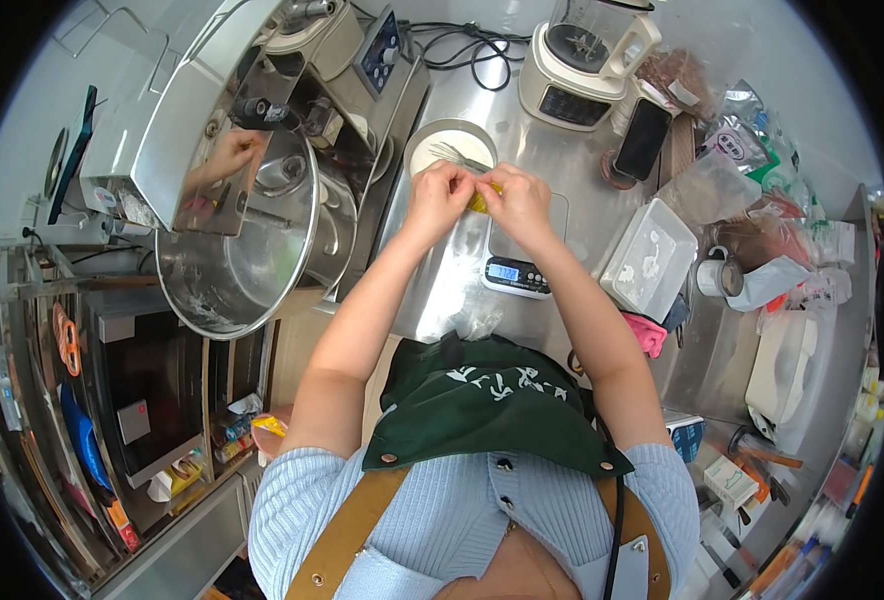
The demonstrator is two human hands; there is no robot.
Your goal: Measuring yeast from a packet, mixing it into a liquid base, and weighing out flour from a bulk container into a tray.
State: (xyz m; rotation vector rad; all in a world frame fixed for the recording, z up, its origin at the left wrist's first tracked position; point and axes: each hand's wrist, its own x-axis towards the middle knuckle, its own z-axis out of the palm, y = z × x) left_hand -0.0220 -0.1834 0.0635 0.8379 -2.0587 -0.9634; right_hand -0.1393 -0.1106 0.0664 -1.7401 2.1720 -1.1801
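Note:
My left hand point(439, 196) and my right hand point(518, 205) meet over the steel counter, fingertips pinched on a small yellow packet point(479, 203). Most of the packet is hidden by my fingers, so what is in it does not show. Just beyond my left hand sits a round metal bowl point(487, 132) of white powder or liquid; I cannot tell which. A wire whisk point(447, 152) leans in it, its handle hidden behind my hands. Under my right hand and forearm lies a kitchen scale point(518, 277) with a lit blue display.
At left stands a stand mixer with a large steel bowl point(239, 270). A blender point(574, 75) is at the back, near a propped phone point(645, 138). To the right are a white plastic tub point(652, 255), a metal cup point(719, 275) and several plastic bags point(707, 187).

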